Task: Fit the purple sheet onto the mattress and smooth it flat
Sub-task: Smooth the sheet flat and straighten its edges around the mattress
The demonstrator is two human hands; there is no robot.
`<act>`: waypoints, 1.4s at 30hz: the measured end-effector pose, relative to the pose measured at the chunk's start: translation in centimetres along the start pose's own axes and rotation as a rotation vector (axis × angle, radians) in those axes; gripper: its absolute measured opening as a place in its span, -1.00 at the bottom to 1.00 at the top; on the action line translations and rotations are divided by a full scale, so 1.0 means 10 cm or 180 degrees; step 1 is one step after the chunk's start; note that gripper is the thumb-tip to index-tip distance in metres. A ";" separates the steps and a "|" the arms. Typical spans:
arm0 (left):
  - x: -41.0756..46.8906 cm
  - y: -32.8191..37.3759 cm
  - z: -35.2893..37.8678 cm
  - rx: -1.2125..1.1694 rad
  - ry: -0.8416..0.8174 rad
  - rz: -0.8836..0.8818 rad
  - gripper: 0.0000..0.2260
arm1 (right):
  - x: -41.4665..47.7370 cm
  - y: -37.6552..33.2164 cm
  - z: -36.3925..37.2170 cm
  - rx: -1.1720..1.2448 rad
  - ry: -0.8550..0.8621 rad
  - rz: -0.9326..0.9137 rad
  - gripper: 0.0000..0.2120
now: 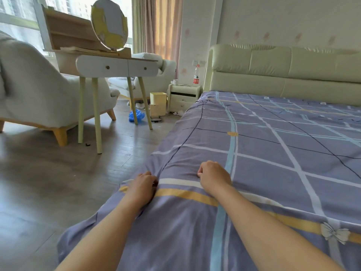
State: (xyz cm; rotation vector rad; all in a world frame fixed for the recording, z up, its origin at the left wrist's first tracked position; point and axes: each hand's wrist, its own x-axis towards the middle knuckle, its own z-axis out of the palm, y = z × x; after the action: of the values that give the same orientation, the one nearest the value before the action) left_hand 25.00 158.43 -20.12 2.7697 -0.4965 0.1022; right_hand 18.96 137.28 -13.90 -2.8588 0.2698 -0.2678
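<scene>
Left hand down at the bed's near left edge, arm stretched forward, fingers curled over and gripping a bunch of the sheet. Right hand just beside it, a little further onto the bed, knuckles up, fingers tucked under and pinching the cloth. Creases fan out between the two hands.

The sheet itself: purple, crossed with white, pale blue and dark lines plus a yellow band, and a white bow at the near right. It is spread over the bed up to the headboard, mostly flat, and hangs loose over the left side toward the floor.

On to the containers: a yellow bin on the floor, contents out of sight. The nightstand beside it carries a cup and a bottle.
</scene>
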 end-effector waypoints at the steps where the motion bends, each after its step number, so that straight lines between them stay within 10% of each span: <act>1: 0.00 0.01 -0.01 -0.0034 0.0035 -0.0012 -0.82 | -0.01 0.00 0.01 0.0023 0.0030 0.0024 -0.83; 42: -0.41 -0.29 -0.54 0.0759 -0.0243 -0.0730 -0.84 | -0.20 -0.23 -0.02 0.0578 -0.0887 -0.0654 -0.79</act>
State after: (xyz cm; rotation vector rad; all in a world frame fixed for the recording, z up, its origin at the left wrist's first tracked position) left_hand 22.08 164.16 -16.42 3.0513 -0.1920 0.0016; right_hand 17.36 139.81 -13.45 -2.6992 -0.0979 0.0673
